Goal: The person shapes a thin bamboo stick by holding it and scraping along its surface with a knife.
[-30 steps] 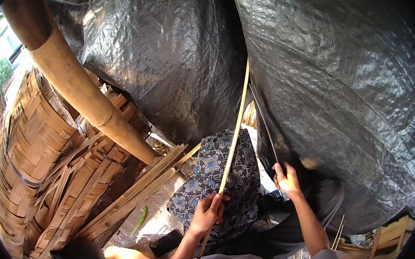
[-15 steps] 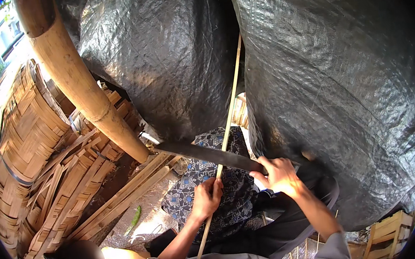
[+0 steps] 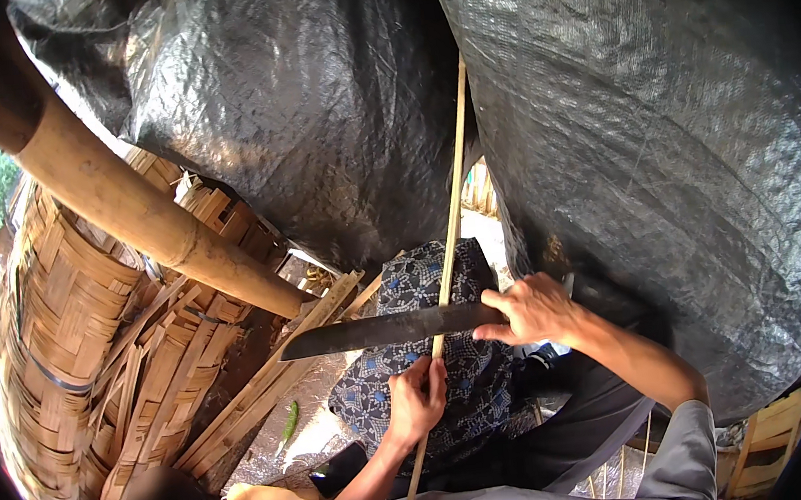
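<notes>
My left grip (image 3: 419, 398) is closed on the bamboo strip (image 3: 455, 208) crossing the upper edge of the patterned cloth (image 3: 366, 393), my right grip (image 3: 534, 310) on the knife (image 3: 370, 332) (blade athwart); strokes should, I judge, stay clear of the left.

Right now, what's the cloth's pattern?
The cloth is dark with pale and blue motifs, clearest in head view.

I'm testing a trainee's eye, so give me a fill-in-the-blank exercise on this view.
The right hand holds the knife, its tip toward the picture's ____.
Under the strip in the left hand, the cloth is black, white and ____.
The slatted wood is lower ____ in the picture.
Missing words: left; blue; right.
</notes>
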A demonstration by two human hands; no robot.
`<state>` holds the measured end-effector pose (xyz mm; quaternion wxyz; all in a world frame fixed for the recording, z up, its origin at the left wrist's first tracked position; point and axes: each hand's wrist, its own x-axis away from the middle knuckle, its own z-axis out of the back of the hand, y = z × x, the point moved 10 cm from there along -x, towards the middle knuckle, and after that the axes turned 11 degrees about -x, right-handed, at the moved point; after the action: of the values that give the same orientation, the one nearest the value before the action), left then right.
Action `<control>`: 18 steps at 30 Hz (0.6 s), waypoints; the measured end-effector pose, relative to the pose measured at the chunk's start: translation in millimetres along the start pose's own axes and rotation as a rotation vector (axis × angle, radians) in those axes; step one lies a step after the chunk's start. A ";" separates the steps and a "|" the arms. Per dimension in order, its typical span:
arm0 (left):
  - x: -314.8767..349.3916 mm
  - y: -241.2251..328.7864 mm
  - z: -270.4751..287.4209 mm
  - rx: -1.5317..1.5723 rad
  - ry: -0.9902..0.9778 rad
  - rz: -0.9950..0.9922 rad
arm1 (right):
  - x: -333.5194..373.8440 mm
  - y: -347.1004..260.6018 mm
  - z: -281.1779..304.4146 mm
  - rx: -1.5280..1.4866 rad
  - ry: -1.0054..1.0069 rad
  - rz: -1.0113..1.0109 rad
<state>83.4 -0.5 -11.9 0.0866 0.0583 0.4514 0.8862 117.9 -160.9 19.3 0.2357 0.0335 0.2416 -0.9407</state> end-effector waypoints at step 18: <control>-2.6 -7.2 -8.1 -0.014 -0.061 0.089 | 9.4 29.6 1.5 -0.091 -0.026 -0.082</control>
<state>85.2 -3.3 -22.5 0.0612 0.1048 0.4394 0.8901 123.3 -188.4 6.0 0.2011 0.0008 0.2821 -0.9381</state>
